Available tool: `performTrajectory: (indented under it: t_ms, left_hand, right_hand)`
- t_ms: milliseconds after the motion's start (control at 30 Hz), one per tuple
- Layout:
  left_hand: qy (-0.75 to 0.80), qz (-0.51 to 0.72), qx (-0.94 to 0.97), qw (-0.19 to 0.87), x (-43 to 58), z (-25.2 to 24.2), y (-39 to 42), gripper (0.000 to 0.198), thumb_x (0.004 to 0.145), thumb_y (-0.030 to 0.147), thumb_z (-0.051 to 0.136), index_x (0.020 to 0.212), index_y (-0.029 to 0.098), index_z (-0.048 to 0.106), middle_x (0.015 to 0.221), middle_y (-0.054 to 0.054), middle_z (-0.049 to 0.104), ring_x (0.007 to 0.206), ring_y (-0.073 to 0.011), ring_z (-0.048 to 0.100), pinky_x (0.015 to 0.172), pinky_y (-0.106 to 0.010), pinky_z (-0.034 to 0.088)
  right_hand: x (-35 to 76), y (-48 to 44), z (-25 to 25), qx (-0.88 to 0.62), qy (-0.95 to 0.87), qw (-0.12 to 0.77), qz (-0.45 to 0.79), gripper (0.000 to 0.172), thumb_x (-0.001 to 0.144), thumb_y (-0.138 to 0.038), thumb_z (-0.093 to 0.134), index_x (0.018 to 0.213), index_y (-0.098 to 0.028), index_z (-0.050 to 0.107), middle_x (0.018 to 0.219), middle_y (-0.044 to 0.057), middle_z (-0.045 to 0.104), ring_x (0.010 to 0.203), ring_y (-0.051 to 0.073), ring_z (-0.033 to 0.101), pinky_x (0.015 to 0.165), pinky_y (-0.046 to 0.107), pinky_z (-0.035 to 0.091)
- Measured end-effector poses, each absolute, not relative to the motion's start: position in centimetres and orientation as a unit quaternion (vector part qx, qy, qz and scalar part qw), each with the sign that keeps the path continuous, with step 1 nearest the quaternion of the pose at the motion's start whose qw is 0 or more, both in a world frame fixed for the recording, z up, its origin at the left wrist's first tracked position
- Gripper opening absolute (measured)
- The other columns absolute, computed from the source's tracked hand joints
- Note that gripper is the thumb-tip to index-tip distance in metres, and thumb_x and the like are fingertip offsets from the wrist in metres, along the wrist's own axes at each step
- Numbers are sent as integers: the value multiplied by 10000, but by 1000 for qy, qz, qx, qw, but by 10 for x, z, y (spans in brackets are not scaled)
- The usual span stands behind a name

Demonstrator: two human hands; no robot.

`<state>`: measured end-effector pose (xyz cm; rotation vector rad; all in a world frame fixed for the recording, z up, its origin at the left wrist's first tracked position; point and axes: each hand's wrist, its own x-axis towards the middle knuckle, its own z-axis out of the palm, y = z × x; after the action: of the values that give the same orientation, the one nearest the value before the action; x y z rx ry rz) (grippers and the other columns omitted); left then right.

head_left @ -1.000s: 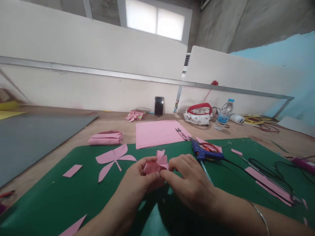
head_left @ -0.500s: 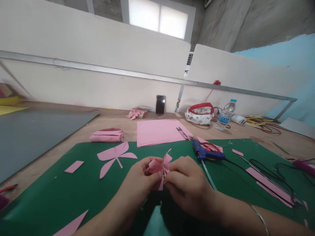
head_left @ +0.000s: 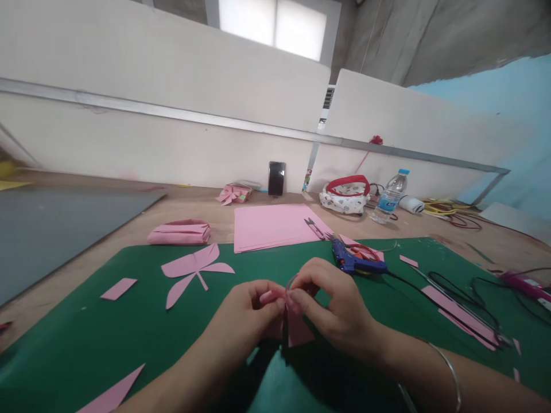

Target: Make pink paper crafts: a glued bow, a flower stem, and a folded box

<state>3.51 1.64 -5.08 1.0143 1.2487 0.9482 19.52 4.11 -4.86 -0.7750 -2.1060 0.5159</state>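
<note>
Between my two hands is a pink paper bow (head_left: pixel 300 328), its tails hanging down above the green mat. My left hand (head_left: pixel 252 307) pinches the bow's left loop near the centre, thumb in front. The fingers of my right hand (head_left: pixel 329 298) are closed on its upper right part, by a thin curved strip. The fingers cover much of the bow's middle. Left of my hands, cut pink paper pieces (head_left: pixel 185 265) shaped like a bow lie flat on the mat. A blue glue gun (head_left: pixel 355 261) rests beyond my right hand.
The green cutting mat (head_left: pixel 142 338) covers the near table. Behind it lie pink paper sheets (head_left: pixel 271 226) with thread snips (head_left: pixel 315 229) on top. A phone (head_left: pixel 276 178), a pouch (head_left: pixel 344 201) and a water bottle (head_left: pixel 390 198) stand along the back. The glue gun's black cord (head_left: pixel 434 301) runs right.
My right hand has moved up and turned at the bow. The bow has tilted, so its loops show less and its tails more. The view has shifted slightly.
</note>
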Motion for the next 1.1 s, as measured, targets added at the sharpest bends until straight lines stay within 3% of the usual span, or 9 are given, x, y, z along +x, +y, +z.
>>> performTrajectory:
  t_ms: [167, 367, 533, 600, 667, 700, 867, 1000, 1100]
  left_hand:
    - [540, 378, 477, 581, 35, -59, 18, 205, 586, 335, 687, 618, 142, 627, 566, 20, 526, 533, -91, 422, 501, -205, 305]
    - [524, 389, 444, 614, 37, -57, 15, 261, 612, 339, 686, 767, 131, 661, 597, -3, 591, 520, -96, 480, 508, -213, 349]
    - [536, 415, 396, 620, 35, -51, 13, 249, 641, 273, 683, 850, 142, 645, 648, -9, 638, 544, -91, 526, 511, -189, 355]
    - [540, 418, 383, 622, 34, -51, 13, 241, 651, 271, 690, 849, 142, 647, 682, -23, 657, 569, -103, 552, 514, -191, 361]
    - [534, 419, 373, 633, 35, -51, 14, 250, 661, 293, 701, 852, 139, 651, 723, -40, 674, 610, -120, 583, 555, -206, 399]
    - [529, 417, 367, 641, 35, -52, 14, 256, 662, 298, 708, 856, 140, 650, 738, -46, 680, 628, -129, 595, 578, -215, 414]
    - [511, 409, 351, 670, 35, -55, 16, 254, 634, 287, 729, 825, 147, 636, 734, -45, 670, 643, -146, 604, 611, -242, 434]
    - [504, 415, 371, 660, 35, -58, 16, 274, 622, 324, 736, 802, 144, 634, 666, -18, 630, 601, -125, 562, 581, -228, 396]
    - [506, 404, 379, 661, 35, -59, 15, 284, 625, 343, 734, 804, 146, 637, 667, -19, 621, 602, -120, 543, 564, -216, 371]
  right_hand:
    - [192, 43, -49, -321, -829, 417, 187, 101, 808, -99, 572, 724, -155, 581, 697, 8, 564, 675, 126, 511, 601, 256, 408]
    - [211, 59, -31, -338, -807, 471, 110, 89, 811, -98, 560, 778, -164, 608, 728, 8, 593, 665, 124, 536, 607, 253, 435]
    - [237, 89, -19, -369, -801, 465, -74, 215, 752, -52, 526, 861, -167, 671, 1020, 95, 613, 954, 225, 568, 787, 347, 447]
    - [238, 90, -21, -393, -814, 426, -44, 156, 803, -116, 534, 862, -172, 667, 864, 66, 643, 812, 198, 600, 707, 322, 458]
    - [234, 82, -23, -403, -822, 403, -1, 123, 849, -173, 524, 808, -176, 640, 613, 0, 586, 582, 147, 554, 575, 281, 428]
    - [231, 76, -24, -393, -829, 398, 7, 127, 850, -165, 515, 793, -174, 628, 584, -9, 568, 555, 141, 537, 559, 277, 419]
    - [219, 57, -23, -292, -866, 405, 6, 219, 779, -30, 477, 791, -163, 651, 1042, 102, 598, 991, 224, 551, 827, 361, 445]
    - [212, 54, -27, -319, -865, 356, 150, 193, 813, -149, 610, 1003, -172, 642, 992, 70, 595, 956, 183, 558, 836, 332, 467]
    - [206, 51, -34, -318, -861, 333, 217, 162, 777, -117, 643, 925, -183, 648, 959, 48, 601, 923, 162, 570, 832, 316, 475]
